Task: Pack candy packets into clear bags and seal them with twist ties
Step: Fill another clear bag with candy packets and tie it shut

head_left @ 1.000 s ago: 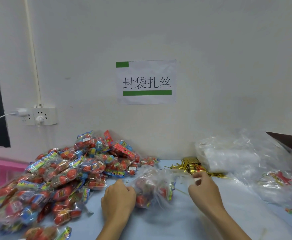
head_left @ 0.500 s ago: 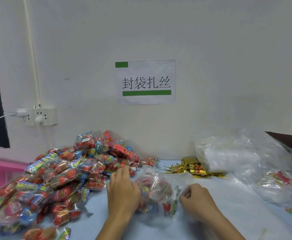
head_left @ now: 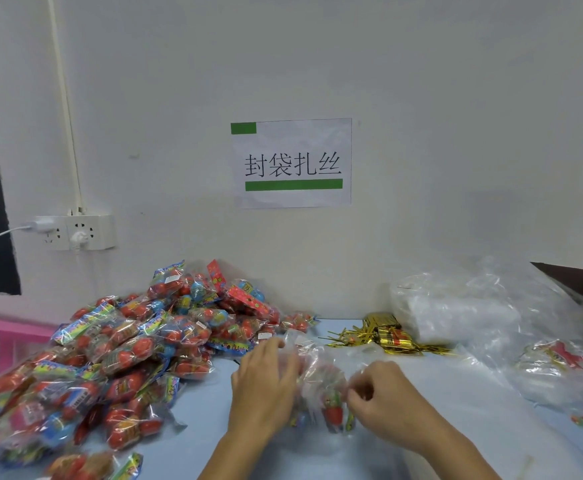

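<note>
Mid-task: left hand (head_left: 266, 386) and right hand (head_left: 387, 400) fingers clenched on a filled bag (head_left: 321, 382), untied, ties (head_left: 383, 336) untouched, candy pile (head_left: 127, 358) left.

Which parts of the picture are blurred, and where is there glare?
Head view: both hands, left hand and right hand, and the clear bag between them are motion-blurred; the wall sign is sharp; the plastic bag pile shows soft glare.

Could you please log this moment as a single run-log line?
left hand: holds clear bag | right hand: pinches bag's edge | twist ties: untouched behind | step: bag unsealed
</note>
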A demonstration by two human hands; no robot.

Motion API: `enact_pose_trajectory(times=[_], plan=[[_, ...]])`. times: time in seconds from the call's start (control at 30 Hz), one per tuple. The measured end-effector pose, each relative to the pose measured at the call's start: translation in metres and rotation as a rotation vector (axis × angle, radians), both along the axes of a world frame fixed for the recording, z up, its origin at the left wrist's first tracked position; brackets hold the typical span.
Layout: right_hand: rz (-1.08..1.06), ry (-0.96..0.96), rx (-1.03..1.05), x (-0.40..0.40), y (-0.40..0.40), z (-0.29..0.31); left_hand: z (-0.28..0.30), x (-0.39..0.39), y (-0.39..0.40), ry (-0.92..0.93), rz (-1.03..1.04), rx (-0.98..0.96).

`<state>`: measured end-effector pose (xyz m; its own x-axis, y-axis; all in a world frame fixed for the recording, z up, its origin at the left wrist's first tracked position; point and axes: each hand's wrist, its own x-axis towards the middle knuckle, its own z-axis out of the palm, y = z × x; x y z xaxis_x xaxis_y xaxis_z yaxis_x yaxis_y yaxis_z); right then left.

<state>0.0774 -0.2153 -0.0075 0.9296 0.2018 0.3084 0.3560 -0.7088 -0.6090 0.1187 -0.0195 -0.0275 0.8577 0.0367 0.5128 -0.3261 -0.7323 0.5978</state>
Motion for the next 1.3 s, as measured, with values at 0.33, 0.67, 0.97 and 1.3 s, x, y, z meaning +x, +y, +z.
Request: enact_pose_trajectory(times=[0.33,0.67,0.97,1.3], plan=[[0.001,-0.101,-0.166,0.019,0.012,-0.041,-0.011,0.006,0.007,0.298,-0.055,0.052],[-0.173,-0.273,0.036,0.025,0.006,-0.038,-0.005,-0.002,0.001,0.309,-0.340,-0.070],[-0.094,-0.192,0.192,0.022,-0.001,-0.037,-0.006,0.003,0.002,0.185,-0.212,-0.191],[-0.168,-0.309,0.255,0.019,0.003,-0.024,0.003,-0.008,-0.006,-0.004,-0.297,-0.028]])
